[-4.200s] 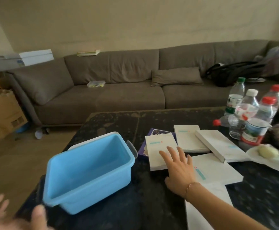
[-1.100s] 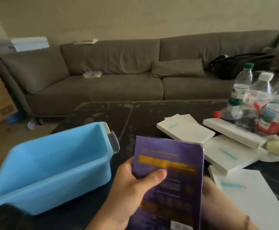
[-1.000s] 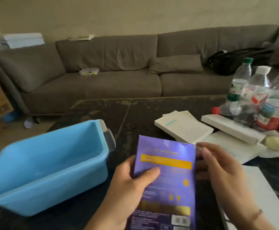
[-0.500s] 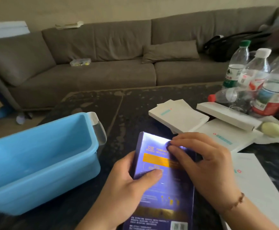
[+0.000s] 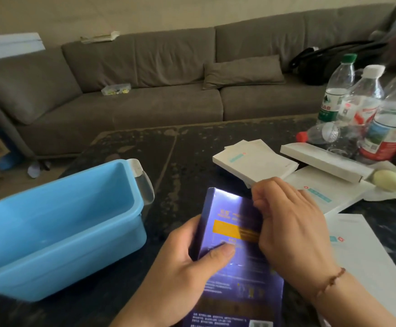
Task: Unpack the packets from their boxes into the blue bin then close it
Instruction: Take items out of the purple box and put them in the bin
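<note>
Here the left hand [image 5: 180, 277] holds a purple box [image 5: 233, 256] from its left edge, thumb pressed on the printed face and fingers curled behind. The right hand [image 5: 293, 232] lies over the box's upper right part, its fingers curled at the top right corner; that grip pinches the corner, though what exactly it catches is hidden. The box is held above the near edge of the dark bench [image 5: 192, 152], its long axis running away from the person, the top end tilted up and slightly left, the barcode end nearest. Its flaps cannot be made out.

Left of the box, a blue bin [image 5: 58, 251] stands on the bench, lid off, its interior bare as far as can be seen; a clear latch [image 5: 144, 185] hangs at its far right corner.

Right of the hands, flat white boxes [image 5: 253, 161] lie overlapping, all looking shut. Beyond them stand plastic water bottles [image 5: 366, 95]. Farthest, a grey sofa [image 5: 145, 90] carries a cushion [image 5: 241, 72] and a black bag [image 5: 333, 60].
</note>
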Available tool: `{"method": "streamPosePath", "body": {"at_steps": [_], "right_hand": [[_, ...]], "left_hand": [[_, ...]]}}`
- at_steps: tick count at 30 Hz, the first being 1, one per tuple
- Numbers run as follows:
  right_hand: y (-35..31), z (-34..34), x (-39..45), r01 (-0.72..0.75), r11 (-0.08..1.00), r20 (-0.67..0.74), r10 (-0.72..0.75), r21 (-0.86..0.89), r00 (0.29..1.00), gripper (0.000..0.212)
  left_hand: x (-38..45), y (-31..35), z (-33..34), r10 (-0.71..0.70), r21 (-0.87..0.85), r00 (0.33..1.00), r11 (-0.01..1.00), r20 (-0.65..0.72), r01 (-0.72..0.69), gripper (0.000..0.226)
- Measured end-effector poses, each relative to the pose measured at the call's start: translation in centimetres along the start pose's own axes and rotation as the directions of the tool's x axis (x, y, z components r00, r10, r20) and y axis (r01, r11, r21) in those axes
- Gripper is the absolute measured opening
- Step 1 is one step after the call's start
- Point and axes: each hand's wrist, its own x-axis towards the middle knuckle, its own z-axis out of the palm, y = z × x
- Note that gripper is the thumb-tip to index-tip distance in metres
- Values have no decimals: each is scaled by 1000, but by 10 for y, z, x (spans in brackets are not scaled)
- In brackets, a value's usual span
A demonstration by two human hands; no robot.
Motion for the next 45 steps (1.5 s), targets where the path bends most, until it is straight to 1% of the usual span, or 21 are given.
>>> {"method": "streamPosePath", "body": {"at_steps": [3, 6, 9, 11, 16, 18, 19, 21, 23, 25, 27, 28, 30, 32, 34, 35, 37, 40, 42, 44, 45], "right_hand": [[-1, -13, 7, -100, 992, 103, 92, 81, 990, 25], [-6, -27, 12, -181, 973, 218, 148, 140, 965, 11], [-12, -35, 16, -228, 956, 255, 178, 185, 951, 23], [-9, -38, 18, -316, 921, 294, 244, 230, 924, 27], [1, -50, 28, -421, 862, 320, 329, 282, 888, 24], [-1, -55, 30, -467, 811, 372, 336, 353, 865, 17], [-4, -57, 31, -497, 773, 409, 336, 395, 848, 16], [-11, -58, 30, -523, 716, 451, 318, 463, 834, 31], [-14, -61, 30, -485, 656, 421, 269, 579, 866, 46], [-12, -66, 29, -419, 543, 415, 137, 727, 899, 53], [-8, -69, 26, -381, 542, 445, 14, 749, 895, 61], [-7, -68, 25, -360, 567, 440, -5, 741, 898, 57], [-10, -64, 24, -322, 577, 366, 43, 751, 930, 39], [-18, -59, 25, -292, 551, 269, 124, 782, 955, 31], [-26, -53, 25, -319, 439, 222, 258, 840, 940, 30], [-29, -50, 25, -331, 397, 204, 330, 856, 922, 28], [-32, -41, 23, -333, 421, 145, 420, 843, 896, 23], [-35, -23, 16, -304, 525, 63, 426, 795, 902, 9], [-33, -17, 9, -244, 643, 26, 329, 726, 944, 12], [-30, -20, 5, -120, 765, 14, 143, 632, 990, 35], [-26, -25, 4, -68, 788, 36, 59, 612, 998, 43]], "left_hand": [[1, 2, -4, -63, -25, 997, 998, 44, 64, 30], [3, 3, -10, -158, -114, 979, 978, 126, 173, 30], [3, 5, -10, -156, -124, 980, 977, 123, 171, 31], [2, 6, -10, -133, -136, 982, 979, 133, 151, 34], [-1, 11, -4, 57, -226, 984, 974, 170, -17, 49], [-1, 15, 2, 188, -243, 978, 956, 89, -162, 54], [0, 15, 5, 257, -190, 966, 950, 14, -250, 52], [0, 15, 9, 388, -44, 916, 918, -104, -394, 42], [-1, 16, 10, 493, 87, 855, 870, -160, -485, 28], [-2, 17, 7, 565, 205, 798, 823, -211, -529, 24], [-3, 18, 2, 538, 177, 784, 843, -310, -508, 28], [-4, 19, -1, 518, 143, 775, 853, -363, -503, 30], [-5, 20, -3, 524, 129, 724, 839, -449, -528, 31], [-3, 25, -1, 639, 277, 593, 759, -490, -589, 23], [2, 26, 3, 767, 461, 427, 633, -478, -621, 21], [6, 25, 5, 801, 512, 371, 589, -469, -626, 23], [16, 22, 8, 824, 551, 330, 557, -462, -621, 24], [26, 10, 9, 800, 521, 357, 589, -482, -617, 20], [23, 4, 11, 797, 523, 356, 593, -488, -612, 18], [15, 1, 13, 780, 500, 364, 612, -508, -613, 17], [11, 0, 14, 750, 464, 379, 643, -542, -609, 19]]}}
